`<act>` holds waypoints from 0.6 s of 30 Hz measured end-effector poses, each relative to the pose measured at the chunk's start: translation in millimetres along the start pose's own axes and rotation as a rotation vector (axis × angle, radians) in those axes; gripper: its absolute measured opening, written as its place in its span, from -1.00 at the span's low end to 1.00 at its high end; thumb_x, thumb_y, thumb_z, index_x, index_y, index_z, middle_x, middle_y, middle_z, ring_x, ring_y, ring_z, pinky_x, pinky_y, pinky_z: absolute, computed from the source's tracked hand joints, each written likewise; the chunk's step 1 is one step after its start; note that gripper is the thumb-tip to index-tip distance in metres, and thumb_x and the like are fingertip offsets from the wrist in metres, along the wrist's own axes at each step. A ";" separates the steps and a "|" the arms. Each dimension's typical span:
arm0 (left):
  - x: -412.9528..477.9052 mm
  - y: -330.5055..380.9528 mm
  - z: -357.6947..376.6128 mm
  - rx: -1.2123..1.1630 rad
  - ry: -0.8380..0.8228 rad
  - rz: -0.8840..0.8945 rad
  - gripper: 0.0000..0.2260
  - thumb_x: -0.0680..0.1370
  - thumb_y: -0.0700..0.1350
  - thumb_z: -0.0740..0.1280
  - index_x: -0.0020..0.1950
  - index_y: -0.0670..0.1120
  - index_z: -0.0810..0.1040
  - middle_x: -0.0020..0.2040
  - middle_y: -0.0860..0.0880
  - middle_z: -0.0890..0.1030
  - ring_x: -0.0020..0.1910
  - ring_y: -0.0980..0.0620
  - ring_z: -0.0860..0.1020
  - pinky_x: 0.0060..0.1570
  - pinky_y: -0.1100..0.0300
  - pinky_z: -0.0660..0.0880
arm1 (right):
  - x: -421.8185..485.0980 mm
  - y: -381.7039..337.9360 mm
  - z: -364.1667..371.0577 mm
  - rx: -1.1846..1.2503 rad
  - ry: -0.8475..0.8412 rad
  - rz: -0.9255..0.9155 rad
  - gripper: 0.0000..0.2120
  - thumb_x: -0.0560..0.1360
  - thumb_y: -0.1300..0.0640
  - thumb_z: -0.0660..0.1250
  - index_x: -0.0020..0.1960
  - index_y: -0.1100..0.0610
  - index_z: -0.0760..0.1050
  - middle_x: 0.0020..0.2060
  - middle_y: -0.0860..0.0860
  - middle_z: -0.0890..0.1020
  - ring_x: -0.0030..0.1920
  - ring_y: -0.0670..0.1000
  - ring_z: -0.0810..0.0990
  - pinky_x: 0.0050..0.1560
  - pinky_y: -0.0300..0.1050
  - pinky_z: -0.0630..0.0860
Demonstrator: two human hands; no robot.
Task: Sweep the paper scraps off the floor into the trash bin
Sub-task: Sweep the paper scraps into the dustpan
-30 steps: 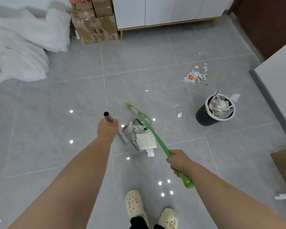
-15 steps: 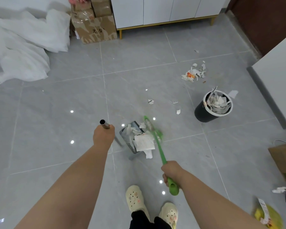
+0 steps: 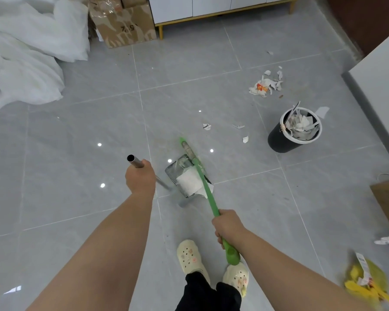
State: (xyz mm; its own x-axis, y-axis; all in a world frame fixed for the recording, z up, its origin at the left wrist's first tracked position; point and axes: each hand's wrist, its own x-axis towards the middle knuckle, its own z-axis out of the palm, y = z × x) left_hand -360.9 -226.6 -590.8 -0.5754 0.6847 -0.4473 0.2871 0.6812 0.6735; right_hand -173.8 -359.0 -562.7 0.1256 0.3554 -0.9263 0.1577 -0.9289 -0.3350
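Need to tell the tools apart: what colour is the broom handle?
The broom handle is bright green; the head view shows it best.

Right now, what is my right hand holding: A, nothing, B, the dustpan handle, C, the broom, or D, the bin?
C: the right hand grips the green broom, while the left hand holds the metal dustpan handle.

Cream clogs (image 3: 190,257); black trousers (image 3: 202,292)

Left hand (image 3: 140,179) and right hand (image 3: 228,225) grip firmly (both outstretched).
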 end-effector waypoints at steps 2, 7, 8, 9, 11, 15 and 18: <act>-0.6 2.7 2.7 0.007 0.012 -0.001 -0.75 0.56 -0.05 0.19 -0.26 -0.14 0.42 -0.36 -0.01 0.42 -0.28 -0.08 0.46 -0.23 0.12 0.40 | 0.6 0.2 0.6 -0.043 0.052 -0.049 -0.82 0.49 0.35 0.05 -0.04 0.23 0.40 -0.36 0.08 0.38 -0.52 0.03 0.35 -0.61 -0.31 0.29; -4.7 8.1 7.5 0.024 0.027 0.003 -0.69 0.57 -0.04 0.19 -0.35 -0.07 0.32 -0.37 -0.01 0.41 -0.25 -0.11 0.48 -0.11 0.03 0.49 | 11.7 -24.2 -12.5 -0.196 0.123 -0.118 -0.86 0.48 0.34 0.06 -0.04 0.22 0.36 -0.36 0.06 0.38 -0.53 0.05 0.38 -0.65 -0.31 0.26; -5.0 8.8 7.7 0.026 0.026 0.004 -0.69 0.58 -0.04 0.19 -0.35 -0.07 0.32 -0.37 0.00 0.40 -0.25 -0.10 0.48 -0.10 0.03 0.49 | 14.4 -30.1 -15.4 -0.235 0.131 -0.117 -0.87 0.49 0.33 0.07 -0.03 0.21 0.36 -0.35 0.04 0.38 -0.53 0.04 0.39 -0.63 -0.30 0.27; -5.4 10.0 7.5 0.026 0.023 0.003 -0.70 0.58 -0.03 0.19 -0.35 -0.07 0.32 -0.37 0.00 0.41 -0.25 -0.10 0.48 -0.10 0.03 0.49 | 17.7 -36.2 -18.3 -0.268 0.128 -0.115 -0.87 0.50 0.32 0.07 -0.01 0.20 0.36 -0.35 0.04 0.38 -0.52 0.04 0.40 -0.59 -0.27 0.29; -3.2 12.4 8.0 0.036 0.016 0.007 -0.71 0.57 -0.03 0.19 -0.33 -0.08 0.34 -0.37 0.00 0.41 -0.24 -0.11 0.48 -0.12 0.05 0.48 | 27.3 -49.4 -23.9 -0.347 0.106 -0.112 -0.85 0.53 0.31 0.08 0.04 0.23 0.38 -0.35 0.05 0.38 -0.51 0.03 0.39 -0.55 -0.22 0.30; -0.1 13.1 8.3 0.051 -0.012 0.014 -0.71 0.57 -0.05 0.19 -0.34 -0.08 0.33 -0.39 -0.01 0.39 -0.29 -0.09 0.45 -0.23 0.13 0.39 | 38.0 -63.6 -28.3 -0.536 0.045 -0.060 -0.88 0.56 0.30 0.08 0.06 0.27 0.35 -0.34 0.10 0.37 -0.48 0.02 0.37 -0.51 -0.18 0.31; 2.5 13.9 7.9 0.073 -0.021 0.024 -0.71 0.57 -0.06 0.18 -0.35 -0.08 0.33 -0.40 0.00 0.38 -0.30 -0.09 0.44 -0.24 0.15 0.36 | 34.1 -58.4 -22.7 -0.572 -0.020 -0.028 -0.84 0.56 0.31 0.05 -0.19 0.21 0.26 -0.34 0.12 0.36 -0.48 0.02 0.35 -0.59 -0.27 0.29</act>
State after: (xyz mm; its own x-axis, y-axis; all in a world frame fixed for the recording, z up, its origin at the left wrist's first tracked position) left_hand -352.3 -213.4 -587.1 -0.5519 0.7060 -0.4438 0.3562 0.6808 0.6400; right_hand -156.5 -290.3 -570.8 0.0964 0.3717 -0.9233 0.6665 -0.7131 -0.2175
